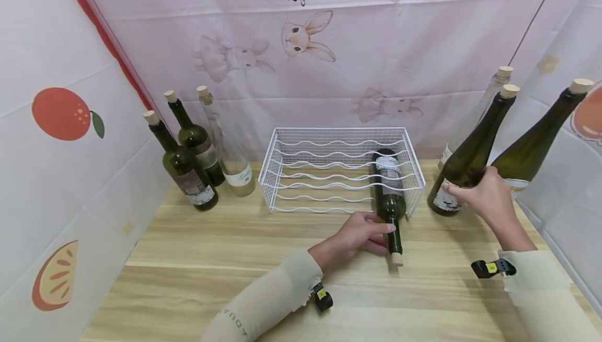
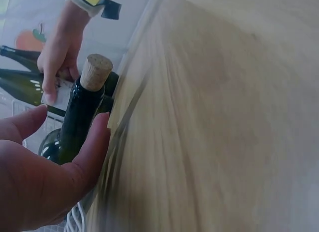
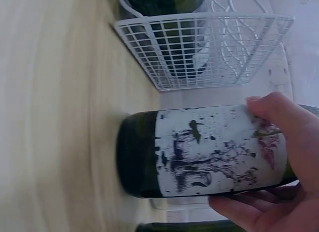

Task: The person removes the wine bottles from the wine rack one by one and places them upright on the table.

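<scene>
A dark green wine bottle lies in the right end of the white wire rack, its corked neck pointing toward me. My left hand is at that neck, fingers loosely spread to either side of it; the left wrist view shows the cork beyond the thumb. To the right of the rack, my right hand grips a tall dark green wine bottle around its body. Thumb and fingers lie on opposite sides of its worn white label. This bottle stands nearly upright, its base close to the wooden table.
Left of the rack stand two green wine bottles and a clear bottle, all corked. Behind and beside my right hand are another clear bottle and a green bottle. A pink cloth wall closes off the back.
</scene>
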{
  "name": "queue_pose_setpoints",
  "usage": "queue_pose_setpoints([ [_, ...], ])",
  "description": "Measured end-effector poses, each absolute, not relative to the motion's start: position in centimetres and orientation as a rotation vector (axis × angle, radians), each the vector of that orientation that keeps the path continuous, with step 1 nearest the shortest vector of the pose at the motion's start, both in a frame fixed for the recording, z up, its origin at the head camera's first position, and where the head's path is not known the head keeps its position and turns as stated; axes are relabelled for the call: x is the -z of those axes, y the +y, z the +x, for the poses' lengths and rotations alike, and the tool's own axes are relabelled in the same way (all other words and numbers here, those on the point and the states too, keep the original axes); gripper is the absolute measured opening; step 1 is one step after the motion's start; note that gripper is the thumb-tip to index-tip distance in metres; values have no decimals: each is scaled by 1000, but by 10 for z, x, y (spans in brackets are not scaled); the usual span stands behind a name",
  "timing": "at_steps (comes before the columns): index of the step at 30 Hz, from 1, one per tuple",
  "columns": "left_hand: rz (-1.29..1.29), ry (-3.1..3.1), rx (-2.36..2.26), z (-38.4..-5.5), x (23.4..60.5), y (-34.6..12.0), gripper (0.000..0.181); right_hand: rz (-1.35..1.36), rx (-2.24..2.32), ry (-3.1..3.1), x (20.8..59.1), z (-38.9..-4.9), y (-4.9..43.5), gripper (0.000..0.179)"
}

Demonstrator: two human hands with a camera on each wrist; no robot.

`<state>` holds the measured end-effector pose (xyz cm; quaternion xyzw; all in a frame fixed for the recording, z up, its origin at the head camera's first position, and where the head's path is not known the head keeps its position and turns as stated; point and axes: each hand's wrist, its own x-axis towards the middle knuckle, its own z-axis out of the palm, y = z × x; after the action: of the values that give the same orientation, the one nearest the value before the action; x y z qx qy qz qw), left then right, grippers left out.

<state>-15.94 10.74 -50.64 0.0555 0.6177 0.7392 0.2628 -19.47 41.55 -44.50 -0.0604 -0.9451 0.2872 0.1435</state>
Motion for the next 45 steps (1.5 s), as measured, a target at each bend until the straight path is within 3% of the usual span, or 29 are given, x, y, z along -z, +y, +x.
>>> queue_pose_setpoints([
  [9, 75, 1639, -2007, -162, 512, 117, 25, -170, -779, -2827, 437, -193, 416, 122],
  [22, 27, 1688, -1968, -165, 519, 130, 16, -144, -746, -2808, 439, -188, 416, 117],
  [24, 24, 1704, -1964, -165, 519, 131, 16, -126, -715, -2808, 439, -187, 417, 112],
  [29, 19, 1718, -1961, -167, 518, 133, 16, -31, -656, -2812, 437, -183, 417, 75],
  [31, 18, 1720, -1957, -167, 518, 133, 15, 6, -637, -2823, 436, -182, 416, 68],
  [45, -14, 1769, -1923, -168, 517, 137, 14, 30, -490, -2806, 433, -154, 400, 67],
])
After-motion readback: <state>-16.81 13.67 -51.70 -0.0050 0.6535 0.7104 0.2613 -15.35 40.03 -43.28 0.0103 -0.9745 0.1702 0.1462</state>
